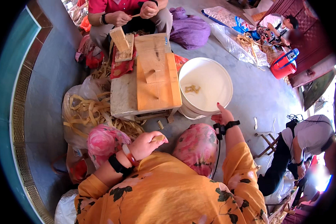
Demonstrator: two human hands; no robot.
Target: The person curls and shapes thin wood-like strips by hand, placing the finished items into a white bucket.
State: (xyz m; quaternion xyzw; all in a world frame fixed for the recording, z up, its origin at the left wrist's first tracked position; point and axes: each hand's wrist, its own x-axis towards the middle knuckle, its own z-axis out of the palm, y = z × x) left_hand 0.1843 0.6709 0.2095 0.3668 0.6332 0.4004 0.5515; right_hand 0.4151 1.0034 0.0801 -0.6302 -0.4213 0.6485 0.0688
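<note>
The fingers (153,134) of our left hand (141,146) are curled closed, and between them we hold a small tan piece (158,138). This piece sits at the fingertips, about two o'clock from the middle of the hand, and one end of it is showing. Our right hand (225,116) has its fingers stretched and loosely open, and they look free. The white bucket (212,74) is at eleven o'clock from this hand, its rim very near to the fingertips; if they touch it, we cannot tell. From the held piece, the bucket stands between one and two o'clock, well apart. Inside it, toward nine o'clock, some small pieces (192,89) lie together. At twelve o'clock from the held piece, we see a wooden board (145,95) on a low stand. Yellowish strips (89,115) lie at ten o'clock from our left hand.
</note>
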